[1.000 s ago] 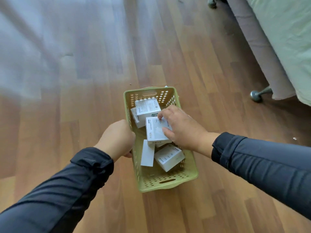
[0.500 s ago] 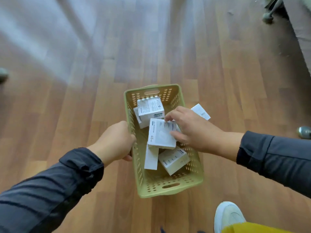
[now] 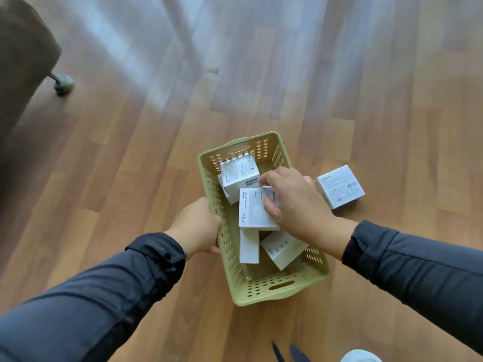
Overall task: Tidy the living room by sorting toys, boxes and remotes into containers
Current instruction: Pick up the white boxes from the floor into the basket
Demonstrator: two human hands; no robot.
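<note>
A pale green perforated basket [image 3: 277,296] is held above the wooden floor. My left hand [image 3: 196,228] grips its left rim. Several white boxes lie inside. My right hand [image 3: 295,207] reaches in from the right, its fingers curled over the far edge of the white box marked 45W [image 3: 252,212] and its thumb on the top face. Another white box [image 3: 239,173] leans at the far end, and two more [image 3: 282,248] lie under the 45W box. One white cube box [image 3: 339,186] sits on the floor just right of the basket.
A grey-brown sofa corner [image 3: 23,61] with a metal foot [image 3: 62,83] stands at the far left. A white shoe tip [image 3: 360,356] shows at the bottom edge. Wooden floor [image 3: 261,74] stretches ahead.
The view has swung round with the basket: the sofa leg now shows at the left, and the white cube box on the floor is fully in sight. Both hands keep their hold.
</note>
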